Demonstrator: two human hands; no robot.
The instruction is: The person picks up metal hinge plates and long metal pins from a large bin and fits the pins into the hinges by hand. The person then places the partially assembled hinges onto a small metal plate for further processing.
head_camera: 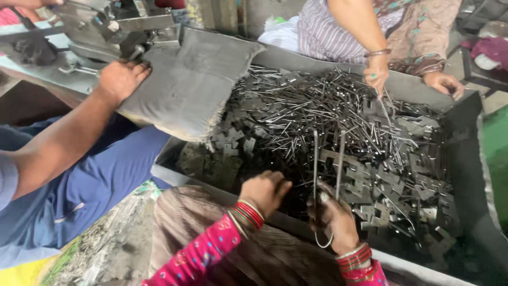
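My right hand (333,218) grips a long U-shaped metal wire pin (317,159), its two prongs pointing up over the tray. My left hand (267,189), fingers curled, reaches down onto the flat dark metal plates (233,153) at the tray's near edge; whether it holds one is hidden. Both wrists carry red bangles over pink patterned sleeves. The big grey metal tray (465,159) holds a heap of several wire pins (317,100) and flat stamped plates (391,185).
A person in blue at the left rests a hand (120,79) on a grey sack (190,79) lying over the tray's corner. Across the tray another person's hand (377,71) holds a pin, the other hand (444,82) on the rim. A machine (106,26) stands at back left.
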